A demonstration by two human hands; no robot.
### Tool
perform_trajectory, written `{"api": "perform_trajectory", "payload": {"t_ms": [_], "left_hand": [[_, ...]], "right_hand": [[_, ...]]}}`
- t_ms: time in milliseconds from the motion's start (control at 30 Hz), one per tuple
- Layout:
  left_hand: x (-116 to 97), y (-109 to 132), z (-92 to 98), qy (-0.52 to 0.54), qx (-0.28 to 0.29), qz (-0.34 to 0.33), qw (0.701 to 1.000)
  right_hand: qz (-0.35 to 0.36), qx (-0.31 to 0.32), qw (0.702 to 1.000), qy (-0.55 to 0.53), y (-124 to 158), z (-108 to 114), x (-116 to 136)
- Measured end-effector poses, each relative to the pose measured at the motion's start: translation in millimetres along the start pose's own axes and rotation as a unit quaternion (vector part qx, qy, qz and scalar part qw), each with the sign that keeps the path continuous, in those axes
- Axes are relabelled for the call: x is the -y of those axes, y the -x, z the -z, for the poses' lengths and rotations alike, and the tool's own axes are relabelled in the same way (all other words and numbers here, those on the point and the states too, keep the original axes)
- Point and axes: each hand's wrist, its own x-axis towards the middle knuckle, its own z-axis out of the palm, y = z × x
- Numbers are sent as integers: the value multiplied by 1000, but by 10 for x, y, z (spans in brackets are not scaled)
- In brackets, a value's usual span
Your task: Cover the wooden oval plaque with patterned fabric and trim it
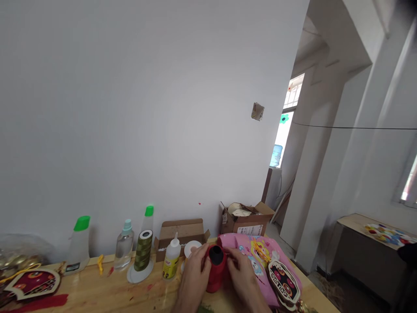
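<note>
Red spool [215, 277], wooden table [107, 292], wall [146, 108]

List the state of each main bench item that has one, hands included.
Left hand: closed around the red spool's side
Red spool: upright
Right hand: fingers curled beside it; grip unclear
Olive spool: upright
Yellow-labelled bottle: upright, nozzle up
Clear bottle: upright, blue cap on
Green-capped bottle at far left: upright, capped
Long carton: open
Right-hand carton: open, filled
</note>
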Motion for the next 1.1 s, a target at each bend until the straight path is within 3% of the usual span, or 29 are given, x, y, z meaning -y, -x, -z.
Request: {"api": "perform_trajectory", "payload": {"t_ms": [300,467,700,933,1100], "left_hand": [[-12,104,-44,-72,32,-25,997],[2,139,-58,-85,35,-15,996],[55,214,-46,-41,37,3,998],[107,213,153,49,41,23,998],[71,79,399,132,54,33,989]], "right_hand": [[70,-6,995,72,232,-191,-110],[87,-21,993,78,281,-170,-132],[61,13,997,35,174,-79,-18],[29,88,992,-86,-64,15,203],[-5,69,979,-193,-98,353,490]]}}
